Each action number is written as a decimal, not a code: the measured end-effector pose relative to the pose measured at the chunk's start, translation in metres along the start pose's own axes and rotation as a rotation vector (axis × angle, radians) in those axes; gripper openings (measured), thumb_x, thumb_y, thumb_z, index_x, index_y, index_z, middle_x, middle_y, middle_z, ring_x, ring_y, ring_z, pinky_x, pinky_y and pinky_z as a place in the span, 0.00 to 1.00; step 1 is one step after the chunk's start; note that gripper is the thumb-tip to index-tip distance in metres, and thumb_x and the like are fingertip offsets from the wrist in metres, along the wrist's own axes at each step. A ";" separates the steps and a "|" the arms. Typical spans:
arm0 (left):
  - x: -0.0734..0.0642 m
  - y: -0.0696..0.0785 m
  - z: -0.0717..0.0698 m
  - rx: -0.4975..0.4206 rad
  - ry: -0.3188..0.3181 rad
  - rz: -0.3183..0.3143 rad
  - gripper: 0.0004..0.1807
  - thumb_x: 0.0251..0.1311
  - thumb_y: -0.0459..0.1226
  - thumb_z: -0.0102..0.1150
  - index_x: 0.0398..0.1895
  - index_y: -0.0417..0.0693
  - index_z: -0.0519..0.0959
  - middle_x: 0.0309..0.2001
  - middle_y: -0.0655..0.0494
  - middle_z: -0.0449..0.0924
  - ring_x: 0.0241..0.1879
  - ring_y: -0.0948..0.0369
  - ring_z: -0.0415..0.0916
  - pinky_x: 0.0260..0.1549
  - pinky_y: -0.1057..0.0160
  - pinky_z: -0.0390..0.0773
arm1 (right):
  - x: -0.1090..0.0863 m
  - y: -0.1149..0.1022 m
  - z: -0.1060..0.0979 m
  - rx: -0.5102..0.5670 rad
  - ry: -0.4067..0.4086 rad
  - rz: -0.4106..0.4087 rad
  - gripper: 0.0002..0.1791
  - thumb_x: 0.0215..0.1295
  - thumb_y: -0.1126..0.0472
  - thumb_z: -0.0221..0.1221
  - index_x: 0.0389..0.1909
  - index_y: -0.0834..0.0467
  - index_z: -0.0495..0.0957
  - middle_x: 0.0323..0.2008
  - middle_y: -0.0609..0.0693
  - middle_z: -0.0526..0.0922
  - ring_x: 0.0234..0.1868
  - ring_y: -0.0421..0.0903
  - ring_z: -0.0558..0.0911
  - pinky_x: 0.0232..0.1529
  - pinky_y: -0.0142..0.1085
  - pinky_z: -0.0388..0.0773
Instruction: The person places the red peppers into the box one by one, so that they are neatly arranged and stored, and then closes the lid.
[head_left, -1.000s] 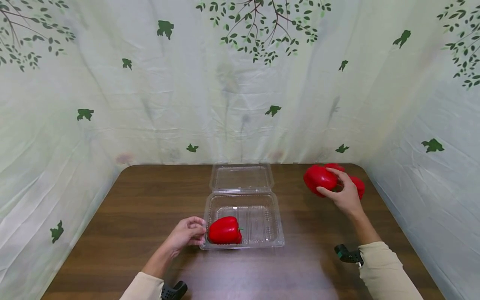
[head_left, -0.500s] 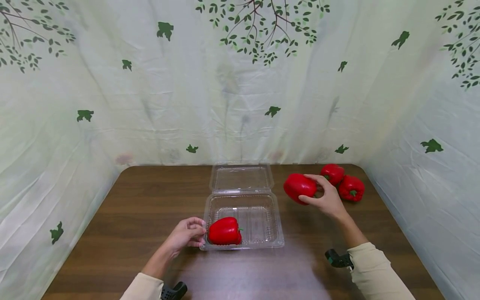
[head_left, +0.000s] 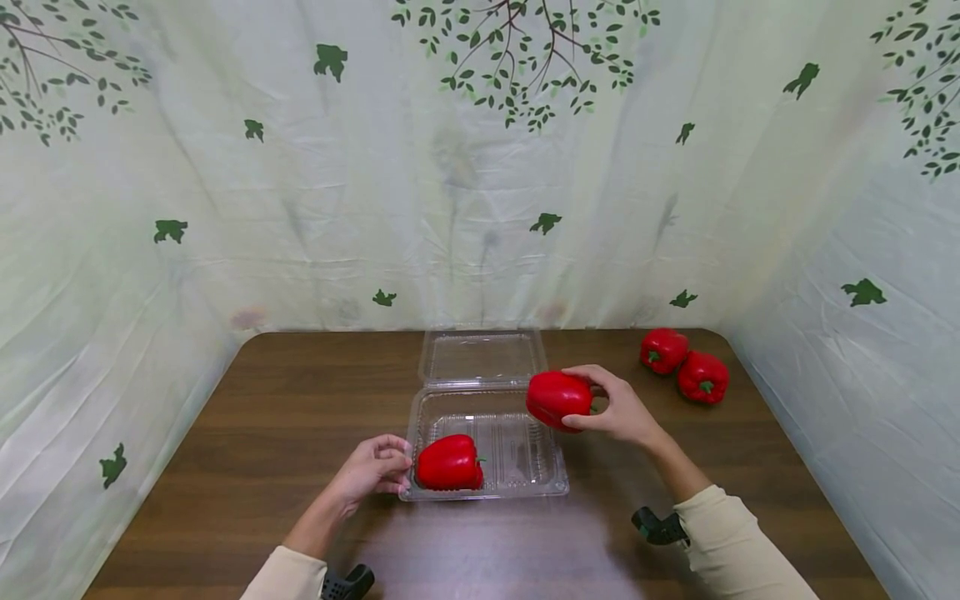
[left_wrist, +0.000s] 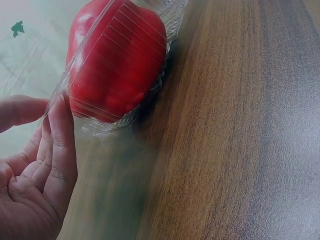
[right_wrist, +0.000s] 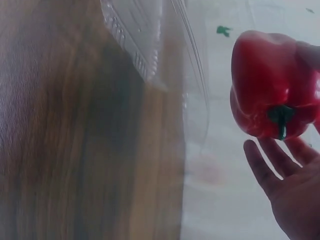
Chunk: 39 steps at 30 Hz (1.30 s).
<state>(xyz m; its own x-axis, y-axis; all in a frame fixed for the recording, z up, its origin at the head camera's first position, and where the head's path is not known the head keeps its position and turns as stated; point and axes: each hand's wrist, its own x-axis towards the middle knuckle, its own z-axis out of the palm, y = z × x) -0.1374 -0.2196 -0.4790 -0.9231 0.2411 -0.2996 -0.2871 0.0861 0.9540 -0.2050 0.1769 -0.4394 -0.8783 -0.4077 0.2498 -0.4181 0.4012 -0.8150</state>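
Note:
A clear plastic clamshell container (head_left: 517, 450) lies with its lid (head_left: 483, 357) folded back, and a red bell pepper (head_left: 450, 462) rests in its left half. My left hand (head_left: 372, 465) pinches the container's left rim between thumb and fingers, as the left wrist view shows with the rim (left_wrist: 60, 90) close up. In my right hand (head_left: 618, 408) a second red bell pepper (head_left: 557, 400) is gripped over the container's right edge. The right wrist view shows that pepper's green stem (right_wrist: 281, 120) facing the palm.
Two more red bell peppers (head_left: 663, 350) sit side by side at the back right of the wooden table (head_left: 300, 400). A white curtain (head_left: 337, 183) with printed leaves hangs behind and around the table.
My right hand has carried its pepper leftward and nearer, from beside the other peppers to the container's right edge. The left hand stays at the rim.

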 end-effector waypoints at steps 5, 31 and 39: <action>0.000 0.000 0.000 0.002 -0.003 0.001 0.14 0.65 0.30 0.53 0.49 0.29 0.67 0.28 0.54 0.78 0.23 0.60 0.77 0.27 0.64 0.83 | 0.002 -0.004 0.010 -0.003 -0.067 -0.025 0.33 0.49 0.57 0.71 0.59 0.55 0.73 0.55 0.54 0.77 0.49 0.52 0.77 0.46 0.44 0.79; 0.001 -0.002 -0.002 -0.005 0.000 -0.006 0.12 0.64 0.29 0.53 0.48 0.30 0.67 0.28 0.54 0.78 0.23 0.60 0.78 0.28 0.64 0.83 | 0.003 -0.013 0.049 -0.042 -0.279 -0.041 0.36 0.48 0.55 0.70 0.59 0.59 0.69 0.51 0.52 0.76 0.49 0.52 0.75 0.41 0.39 0.81; 0.001 0.001 -0.001 -0.002 0.005 -0.010 0.13 0.64 0.29 0.54 0.48 0.30 0.67 0.28 0.54 0.79 0.22 0.61 0.78 0.28 0.64 0.83 | 0.005 -0.014 0.060 -0.073 -0.316 -0.088 0.35 0.46 0.59 0.71 0.59 0.58 0.72 0.54 0.51 0.74 0.51 0.51 0.75 0.44 0.38 0.80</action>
<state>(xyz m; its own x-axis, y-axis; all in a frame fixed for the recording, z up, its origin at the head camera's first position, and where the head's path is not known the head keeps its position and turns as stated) -0.1384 -0.2199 -0.4784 -0.9216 0.2350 -0.3091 -0.2968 0.0867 0.9510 -0.1895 0.1208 -0.4583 -0.7273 -0.6730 0.1344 -0.5150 0.4057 -0.7551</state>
